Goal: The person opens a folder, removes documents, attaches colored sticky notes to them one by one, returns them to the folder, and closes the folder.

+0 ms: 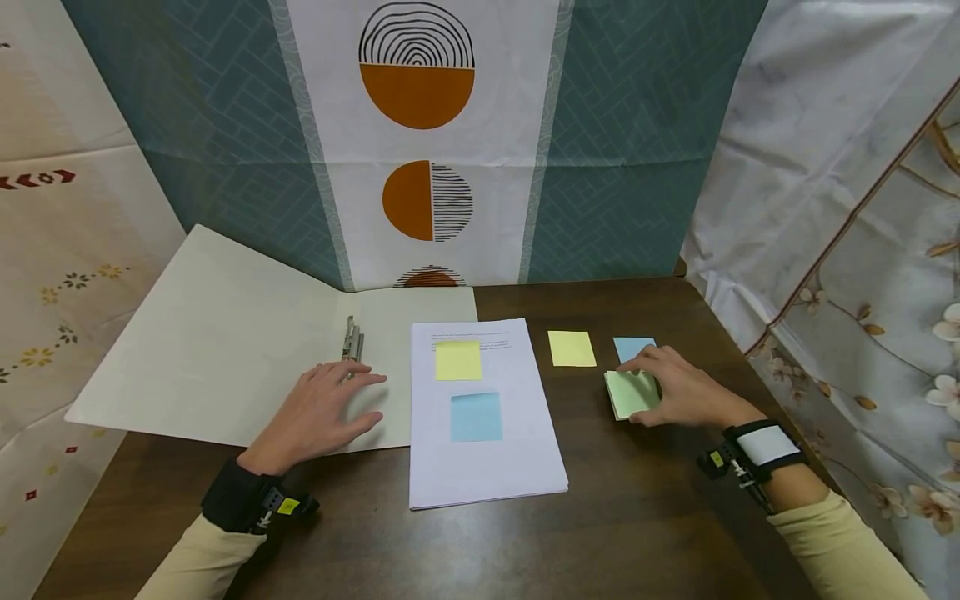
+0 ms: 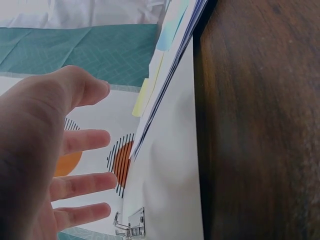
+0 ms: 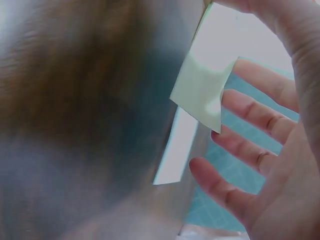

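Though overlapped, green pad, probably square

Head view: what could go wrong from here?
The right hand pinches the green notes right by a blue note, so it might drag that along. The unclipped paper stack, partly on the open folder, might slide if the left hand brushes it.

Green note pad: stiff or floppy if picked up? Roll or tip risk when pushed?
The green note pad looks flat and square-edged, so it probably slides rather than rolls or tips. Small and paper, so likely light. Its sheets may flex: the edge near the right hand curves in the right wrist view.
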`<state>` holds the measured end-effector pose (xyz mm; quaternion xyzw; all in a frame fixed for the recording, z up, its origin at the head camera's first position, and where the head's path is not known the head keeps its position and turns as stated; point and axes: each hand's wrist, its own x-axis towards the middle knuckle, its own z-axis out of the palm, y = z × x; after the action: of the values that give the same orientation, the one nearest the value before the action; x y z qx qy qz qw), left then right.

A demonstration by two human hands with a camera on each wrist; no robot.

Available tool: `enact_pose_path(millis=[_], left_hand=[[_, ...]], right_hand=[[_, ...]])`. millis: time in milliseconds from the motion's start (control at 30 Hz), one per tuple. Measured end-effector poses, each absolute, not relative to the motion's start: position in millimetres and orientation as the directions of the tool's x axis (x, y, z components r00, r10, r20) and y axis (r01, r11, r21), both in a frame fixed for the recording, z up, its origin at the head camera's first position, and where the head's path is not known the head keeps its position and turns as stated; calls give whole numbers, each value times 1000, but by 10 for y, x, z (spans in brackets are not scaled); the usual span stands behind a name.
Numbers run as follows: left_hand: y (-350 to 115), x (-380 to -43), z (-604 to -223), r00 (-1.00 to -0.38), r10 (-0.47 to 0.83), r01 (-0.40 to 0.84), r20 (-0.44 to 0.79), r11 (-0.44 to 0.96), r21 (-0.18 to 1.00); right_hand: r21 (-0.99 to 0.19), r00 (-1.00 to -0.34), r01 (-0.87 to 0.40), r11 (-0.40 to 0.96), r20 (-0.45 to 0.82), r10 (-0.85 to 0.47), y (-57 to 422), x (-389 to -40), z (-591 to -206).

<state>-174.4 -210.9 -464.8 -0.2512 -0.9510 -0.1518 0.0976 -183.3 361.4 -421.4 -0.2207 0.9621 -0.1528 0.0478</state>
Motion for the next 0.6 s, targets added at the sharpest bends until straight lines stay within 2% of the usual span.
enact_pose_path(millis=[300,600], left_hand=[[-2108,-1743,-4651,-854,450,508,260,828,237],[-2109,-1733,-4646,-853,453,511,259,826,238]], right_hand=[[-291,-888,-457,840,104,-448,3599,-1864,-3968],[-324,-866,-500,803,169,-471,3584,-1905,-4009]])
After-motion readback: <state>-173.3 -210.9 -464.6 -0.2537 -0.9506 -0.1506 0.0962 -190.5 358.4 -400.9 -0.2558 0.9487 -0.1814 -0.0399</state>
